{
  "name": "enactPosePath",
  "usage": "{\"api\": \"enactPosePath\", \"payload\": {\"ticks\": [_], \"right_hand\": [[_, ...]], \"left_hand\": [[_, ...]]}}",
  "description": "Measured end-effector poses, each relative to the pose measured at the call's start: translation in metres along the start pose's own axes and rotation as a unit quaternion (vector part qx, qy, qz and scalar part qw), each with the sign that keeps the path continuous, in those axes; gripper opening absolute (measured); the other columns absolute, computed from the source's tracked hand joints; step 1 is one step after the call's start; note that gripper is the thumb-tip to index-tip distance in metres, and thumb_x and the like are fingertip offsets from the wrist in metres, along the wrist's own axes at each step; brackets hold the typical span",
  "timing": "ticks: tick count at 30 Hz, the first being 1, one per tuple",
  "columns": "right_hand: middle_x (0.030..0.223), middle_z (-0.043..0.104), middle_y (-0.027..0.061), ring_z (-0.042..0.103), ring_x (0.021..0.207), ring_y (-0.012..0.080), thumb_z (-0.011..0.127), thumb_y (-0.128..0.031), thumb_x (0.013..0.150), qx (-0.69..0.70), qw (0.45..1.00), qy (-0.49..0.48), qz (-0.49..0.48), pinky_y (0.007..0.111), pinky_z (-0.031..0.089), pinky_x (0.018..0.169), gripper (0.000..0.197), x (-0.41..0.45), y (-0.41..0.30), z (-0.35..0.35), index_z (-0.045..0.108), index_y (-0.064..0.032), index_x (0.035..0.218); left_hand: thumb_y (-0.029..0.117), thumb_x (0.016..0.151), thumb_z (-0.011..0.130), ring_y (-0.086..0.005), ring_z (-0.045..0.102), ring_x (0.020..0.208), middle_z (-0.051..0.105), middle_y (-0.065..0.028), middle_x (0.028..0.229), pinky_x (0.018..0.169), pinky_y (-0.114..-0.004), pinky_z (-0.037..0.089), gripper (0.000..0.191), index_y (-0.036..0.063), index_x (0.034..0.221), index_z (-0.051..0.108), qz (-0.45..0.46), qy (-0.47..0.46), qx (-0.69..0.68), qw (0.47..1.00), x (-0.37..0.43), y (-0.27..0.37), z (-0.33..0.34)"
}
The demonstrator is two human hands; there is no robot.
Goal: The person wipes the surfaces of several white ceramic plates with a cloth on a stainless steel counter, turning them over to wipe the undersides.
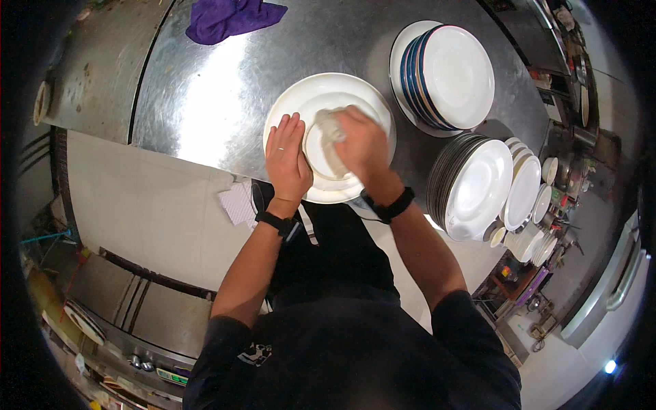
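Note:
A large white round plate (333, 83) lies before me at the near edge of the steel table, with a circular ring showing around its middle. My left hand (288, 163) rests flat on the plate's left side, fingers stretched out and a ring on one of them. My right hand (365, 146), blurred, is closed around a crumpled pale cloth (324, 128) and presses it against the right part of the plate's middle. The right fingers partly hide the cloth. Black bands circle both wrists.
A stack of dark-rimmed white plates (458, 77) stands at the back right of the steel table (328, 36). Closer, more stacked plates (479, 189) and smaller white dishes (523, 192) line the right side. A purple cloth (230, 20) lies at the far edge.

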State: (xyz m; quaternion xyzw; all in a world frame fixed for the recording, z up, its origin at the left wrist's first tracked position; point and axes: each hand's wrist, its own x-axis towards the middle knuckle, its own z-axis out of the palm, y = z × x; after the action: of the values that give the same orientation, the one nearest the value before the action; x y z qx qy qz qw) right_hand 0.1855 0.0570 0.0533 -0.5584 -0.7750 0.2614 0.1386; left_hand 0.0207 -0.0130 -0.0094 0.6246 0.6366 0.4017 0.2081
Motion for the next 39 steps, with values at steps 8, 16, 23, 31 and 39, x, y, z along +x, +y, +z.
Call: {"api": "enactPosePath", "payload": {"ticks": [8,16,23,31,39], "right_hand": [[0.099,0.069,0.0100,0.070,0.092,0.0376,0.072,-0.006,0.078,0.026,0.999,-0.027,-0.017,0.045,0.058,0.079,0.034,-0.028,-0.007,-0.015,0.076,-0.0118,0.112],[0.111,0.071,0.0074,0.072,0.101,0.0325,0.075,-0.011,0.085,0.034,0.989,-0.146,-0.016,0.044,0.061,0.084,0.033,-0.066,-0.025,-0.014,0.076,-0.0148,0.117],[0.098,0.072,0.0090,0.073,0.086,0.0322,0.082,-0.009,0.077,-0.043,0.998,-0.029,-0.019,0.043,0.060,0.073,0.030,-0.079,0.014,-0.036,0.073,-0.0102,0.105],[0.109,0.071,0.0070,0.071,0.097,0.0338,0.073,-0.006,0.077,-0.017,0.999,-0.036,-0.028,0.045,0.060,0.078,0.048,-0.028,0.007,-0.046,0.072,-0.0161,0.124],[0.113,0.072,0.0063,0.073,0.089,0.0277,0.072,-0.019,0.086,-0.078,0.995,0.005,-0.058,0.042,0.061,0.071,0.031,-0.061,0.012,-0.024,0.071,-0.0101,0.115]], "left_hand": [[-0.002,0.096,0.048,-0.0385,0.051,0.147,0.061,-0.0166,0.153,0.125,-0.057,0.031,0.048,0.0017,0.141,0.064,0.002,0.005,0.007,1.000,-0.002,-0.005,0.002],[-0.001,0.095,0.049,-0.0380,0.051,0.148,0.061,-0.0161,0.153,0.126,-0.057,0.031,0.050,0.0018,0.144,0.062,0.001,-0.004,-0.002,1.000,-0.002,-0.005,-0.001],[0.001,0.094,0.051,-0.0374,0.051,0.148,0.062,-0.0161,0.152,0.126,-0.057,0.029,0.048,0.0013,0.140,0.065,-0.007,-0.018,0.013,1.000,0.002,0.000,0.005],[0.006,0.099,0.049,-0.0389,0.051,0.147,0.062,-0.0171,0.151,0.126,-0.057,0.028,0.044,0.0008,0.139,0.065,-0.006,-0.019,0.000,1.000,0.001,-0.003,0.003],[0.016,0.091,0.067,-0.0387,0.052,0.146,0.063,-0.0165,0.150,0.126,-0.057,0.029,0.050,0.0016,0.139,0.065,0.011,-0.007,-0.012,1.000,0.004,-0.005,0.005]]}}
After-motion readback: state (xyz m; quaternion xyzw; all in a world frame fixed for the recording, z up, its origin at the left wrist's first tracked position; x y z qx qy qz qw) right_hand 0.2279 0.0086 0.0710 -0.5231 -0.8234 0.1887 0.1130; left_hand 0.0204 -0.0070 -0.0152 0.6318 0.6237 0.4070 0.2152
